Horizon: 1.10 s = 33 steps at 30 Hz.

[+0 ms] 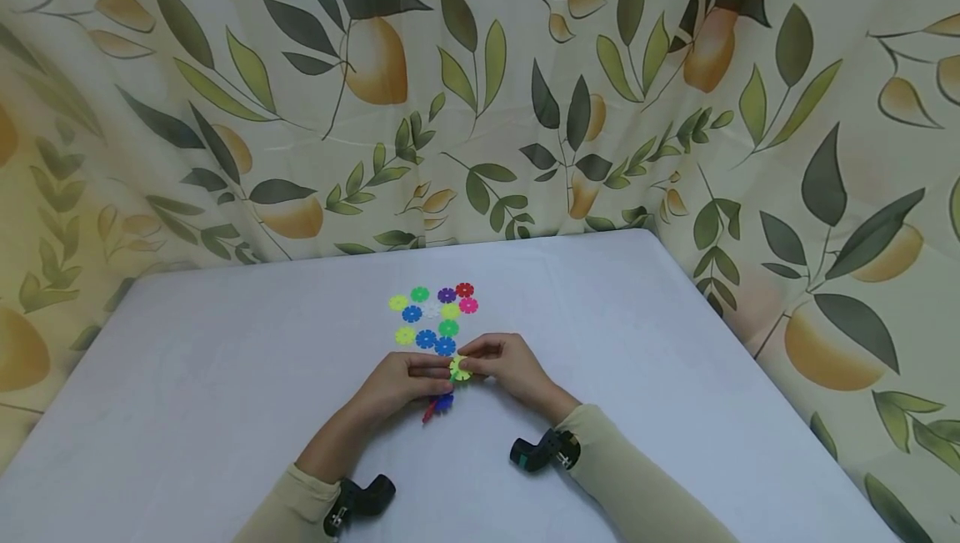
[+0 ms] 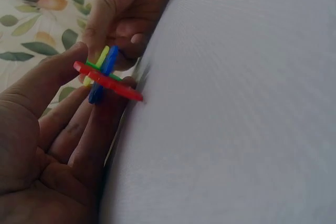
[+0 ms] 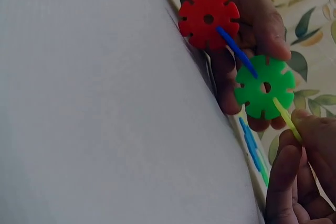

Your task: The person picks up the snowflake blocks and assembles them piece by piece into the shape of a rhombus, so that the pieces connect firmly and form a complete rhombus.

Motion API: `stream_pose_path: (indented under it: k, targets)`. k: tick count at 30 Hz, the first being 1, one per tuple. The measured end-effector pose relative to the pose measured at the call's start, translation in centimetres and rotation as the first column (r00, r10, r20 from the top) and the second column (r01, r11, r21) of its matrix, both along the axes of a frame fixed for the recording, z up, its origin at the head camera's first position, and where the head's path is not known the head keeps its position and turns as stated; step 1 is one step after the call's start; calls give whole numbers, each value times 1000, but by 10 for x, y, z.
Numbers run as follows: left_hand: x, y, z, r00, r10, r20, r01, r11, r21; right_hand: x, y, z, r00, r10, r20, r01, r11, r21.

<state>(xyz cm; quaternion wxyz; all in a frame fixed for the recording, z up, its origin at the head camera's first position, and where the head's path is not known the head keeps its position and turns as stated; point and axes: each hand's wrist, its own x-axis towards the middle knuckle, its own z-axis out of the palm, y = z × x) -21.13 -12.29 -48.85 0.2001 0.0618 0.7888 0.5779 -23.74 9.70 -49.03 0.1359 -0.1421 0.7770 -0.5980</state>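
Observation:
A short chain of slotted plastic discs is held between the two hands. In the right wrist view a red disc [image 3: 197, 27] joins an edge-on blue disc [image 3: 236, 50], which joins a green disc [image 3: 273, 103]. An edge-on yellow disc [image 3: 289, 121] meets the green disc's rim. My left hand [image 1: 397, 380] grips the chain around the green disc, thumb on one side and fingers behind. My right hand [image 1: 513, 366] pinches the yellow disc between thumb and forefinger. In the head view the red and blue discs hang below the left fingers.
Just beyond the hands, several loose discs lie on the white table [image 1: 247, 359], among them a red disc [image 1: 464, 289], a purple disc [image 1: 447, 295] and a pink disc [image 1: 468, 305]. A leaf-and-fruit patterned curtain [image 1: 480, 143] hangs behind the table.

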Motion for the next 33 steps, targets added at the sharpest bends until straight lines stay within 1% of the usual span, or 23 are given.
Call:
stream_pose_path:
  k: [3,14,17,19,23,26,29,31,33]
  targets:
    - [0,0,-1,1000,-3,2,3,1000,16,1,-2,0,1000,-2,15,2,1000,-12]
    - [-1,-2,-4,999,30,22,-31,998,60,2,1,-2,999,-3,48,4,1000,-17]
    - [-2,-1,-4,999,39,17,-40,997,61,2,2,-2,999,-11,48,11,1000,-16]
    - [-2,-1,-4,999,45,9,-45,998,46,2,1,-3,999,-10,44,11,1000,-22]
    - [-2,0,-3,997,71,-17,-71,997,-5,2,-1,-2,999,11,36,-10,999,-38]
    - [-3,0,-3,995,98,-31,-99,995,-26,2,-5,-3,999,41,30,-39,998,-52]
    - [-3,-1,-3,992,120,-33,-120,993,-16,2,-7,-3,998,55,21,-54,997,-62]
    - [-3,-2,-3,990,134,-33,-134,991,-3,5,-8,5,999,45,14,-44,998,-46]
    - [-3,-2,-2,987,158,-21,-158,987,12,4,-7,7,1000,29,9,-29,999,-26]
